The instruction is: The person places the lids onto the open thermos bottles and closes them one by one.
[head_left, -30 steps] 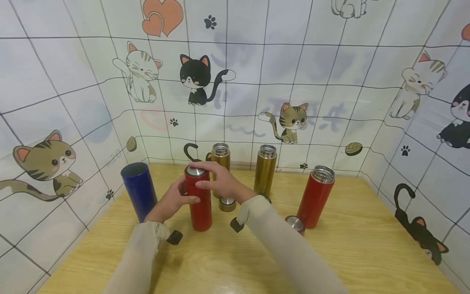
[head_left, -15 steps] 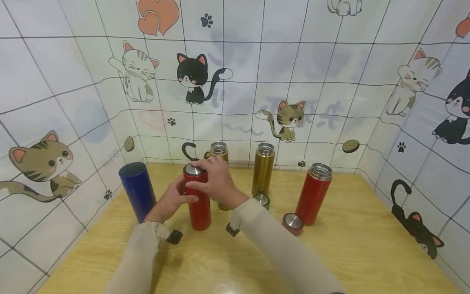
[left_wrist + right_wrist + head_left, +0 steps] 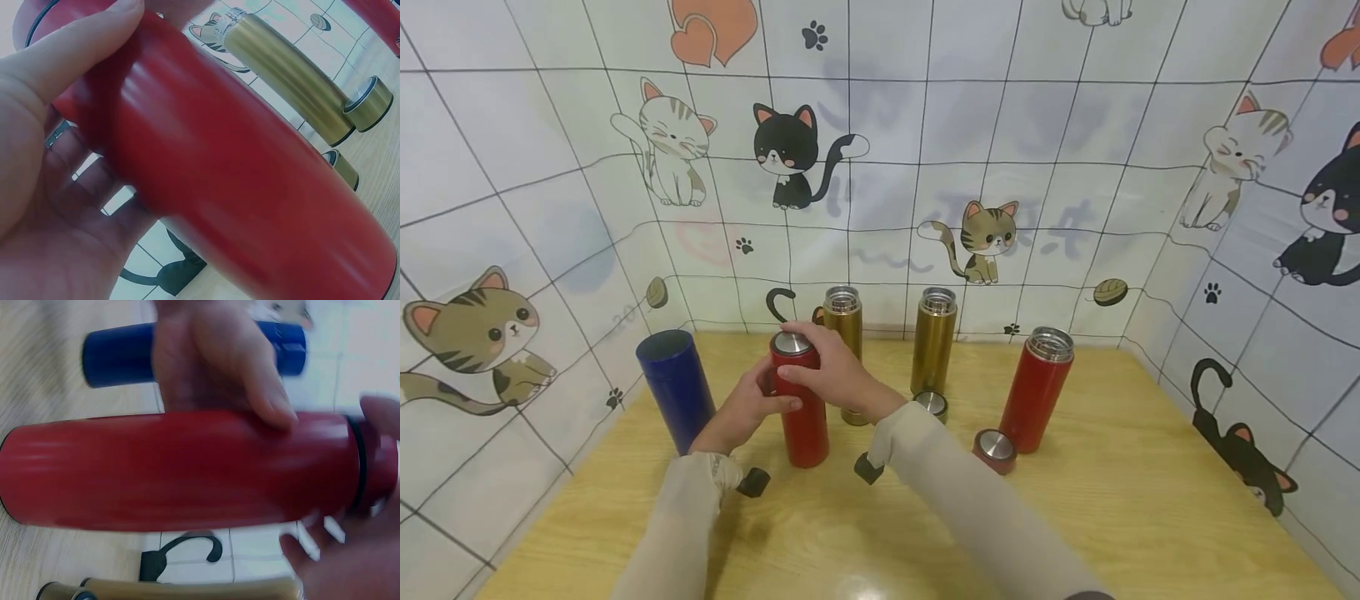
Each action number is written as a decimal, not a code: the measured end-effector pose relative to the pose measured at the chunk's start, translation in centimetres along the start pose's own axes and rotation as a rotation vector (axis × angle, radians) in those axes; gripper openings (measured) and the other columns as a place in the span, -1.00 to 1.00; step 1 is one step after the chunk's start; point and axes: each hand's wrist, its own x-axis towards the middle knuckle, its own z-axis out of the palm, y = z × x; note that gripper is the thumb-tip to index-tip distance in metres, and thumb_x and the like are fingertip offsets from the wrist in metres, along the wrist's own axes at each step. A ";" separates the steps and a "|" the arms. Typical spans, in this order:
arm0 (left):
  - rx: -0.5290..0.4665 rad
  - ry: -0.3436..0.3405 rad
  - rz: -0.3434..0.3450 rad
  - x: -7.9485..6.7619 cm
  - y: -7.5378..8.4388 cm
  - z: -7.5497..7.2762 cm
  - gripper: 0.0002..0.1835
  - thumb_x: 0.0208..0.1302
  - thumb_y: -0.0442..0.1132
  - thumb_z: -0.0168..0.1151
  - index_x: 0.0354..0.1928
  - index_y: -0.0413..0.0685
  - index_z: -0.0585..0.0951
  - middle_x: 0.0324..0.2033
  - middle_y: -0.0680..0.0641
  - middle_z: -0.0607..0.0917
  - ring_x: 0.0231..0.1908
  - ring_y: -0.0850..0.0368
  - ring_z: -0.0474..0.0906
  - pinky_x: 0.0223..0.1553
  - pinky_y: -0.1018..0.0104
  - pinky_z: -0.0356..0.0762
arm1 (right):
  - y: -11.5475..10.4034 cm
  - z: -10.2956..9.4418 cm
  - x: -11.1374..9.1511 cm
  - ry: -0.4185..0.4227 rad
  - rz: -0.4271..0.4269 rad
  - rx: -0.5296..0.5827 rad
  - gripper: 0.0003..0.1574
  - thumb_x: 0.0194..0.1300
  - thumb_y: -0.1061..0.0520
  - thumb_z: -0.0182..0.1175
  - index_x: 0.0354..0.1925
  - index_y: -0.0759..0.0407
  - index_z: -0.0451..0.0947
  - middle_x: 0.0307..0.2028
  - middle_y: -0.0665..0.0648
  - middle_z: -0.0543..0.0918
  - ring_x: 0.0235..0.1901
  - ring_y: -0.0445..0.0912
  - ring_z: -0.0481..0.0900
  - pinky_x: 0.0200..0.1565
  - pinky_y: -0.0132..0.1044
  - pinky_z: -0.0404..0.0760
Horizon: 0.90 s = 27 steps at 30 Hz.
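Note:
A red thermos flask (image 3: pixel 806 429) stands upright on the table, left of centre in the head view. My left hand (image 3: pixel 741 412) holds its upper body, thumb across the front and fingers around the far side. At its top, my right hand (image 3: pixel 835 371) grips the steel-topped lid (image 3: pixel 792 342), with its thumb lower on the near side. A dark ring (image 3: pixel 359 462) marks the seam between lid and body in the right wrist view. Left of the hands is a blue flask (image 3: pixel 676 387), partly behind my left wrist.
Two lidless gold flasks, a left one (image 3: pixel 844 321) and a right one (image 3: pixel 935 342), stand at the back, each with a gold lid in front. At right, a lidless red flask (image 3: pixel 1036 392) has its lid (image 3: pixel 995 450) beside it. Cat-patterned sheeting (image 3: pixel 887 167) surrounds the table.
My right fingers turn over the lid of the red thermos flask, bunching up half a second ago and reaching across its far edge now. My left hand keeps its hold. The head view shifts slightly.

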 end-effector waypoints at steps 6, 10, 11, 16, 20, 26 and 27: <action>-0.008 -0.016 0.002 0.2 0.0 -0.1 -0.29 0.19 -0.43 0.31 0.37 -0.08 0.28 0.15 -0.20 0.53 0.11 -0.08 0.51 0.07 0.05 0.52 | 1.1 -1.9 0.1 -0.198 0.028 0.328 -0.27 0.32 0.16 0.24 0.40 -0.11 0.30 0.20 -0.02 0.48 0.17 -0.10 0.39 0.18 -0.06 0.40; 0.012 -0.009 0.005 0.2 -0.2 -0.2 -0.30 0.20 -0.42 0.31 0.37 -0.09 0.28 0.16 -0.18 0.53 0.12 -0.05 0.50 0.09 0.08 0.50 | 1.2 -2.0 0.1 -0.173 0.030 0.271 -0.27 0.28 0.09 0.32 0.37 -0.15 0.36 0.19 -0.09 0.50 0.21 -0.16 0.36 0.23 -0.01 0.36; 0.015 -0.008 0.009 0.2 -0.2 -0.2 -0.30 0.20 -0.41 0.31 0.37 -0.10 0.27 0.16 -0.17 0.53 0.12 -0.04 0.50 0.09 0.09 0.50 | 1.2 -1.9 0.0 -0.154 0.021 0.246 -0.27 0.27 0.07 0.33 0.37 -0.14 0.37 0.18 -0.09 0.51 0.21 -0.17 0.36 0.23 -0.02 0.37; -0.002 0.000 0.033 0.2 -0.3 0.0 -0.31 0.20 -0.42 0.31 0.36 -0.10 0.29 0.16 -0.18 0.53 0.12 -0.06 0.50 0.09 0.10 0.51 | 1.1 -0.9 -0.3 0.000 -0.027 0.000 -0.28 0.20 -0.08 0.38 0.32 -0.19 0.44 0.06 -0.11 0.56 0.04 -0.17 0.36 -0.02 -0.18 0.49; 0.009 0.012 0.035 0.2 -0.3 0.1 -0.29 0.19 -0.40 0.33 0.37 -0.06 0.29 0.18 -0.16 0.52 0.12 -0.05 0.50 0.09 0.11 0.51 | 1.0 -0.4 -0.3 0.096 -0.071 -0.141 -0.29 0.14 -0.14 0.42 0.26 -0.17 0.51 -0.04 -0.09 0.62 -0.08 -0.15 0.32 -0.16 -0.23 0.43; 0.009 0.025 0.045 0.0 -0.2 0.3 -0.28 0.20 -0.38 0.35 0.38 -0.03 0.28 0.20 -0.16 0.50 0.14 -0.07 0.49 0.10 0.08 0.50 | 1.0 0.3 -0.3 0.206 -0.175 -0.322 -0.30 0.08 -0.23 0.43 0.18 -0.09 0.57 -0.15 -0.03 0.64 -0.12 -0.13 0.33 -0.10 -0.19 0.35; 0.008 0.028 0.044 0.0 -0.1 0.3 -0.28 0.20 -0.37 0.35 0.38 -0.03 0.28 0.20 -0.17 0.50 0.14 -0.07 0.49 0.10 0.08 0.50 | 1.0 0.4 -0.3 0.228 -0.188 -0.353 -0.30 0.07 -0.25 0.43 0.16 -0.08 0.58 -0.17 -0.01 0.63 -0.12 -0.12 0.34 -0.10 -0.19 0.36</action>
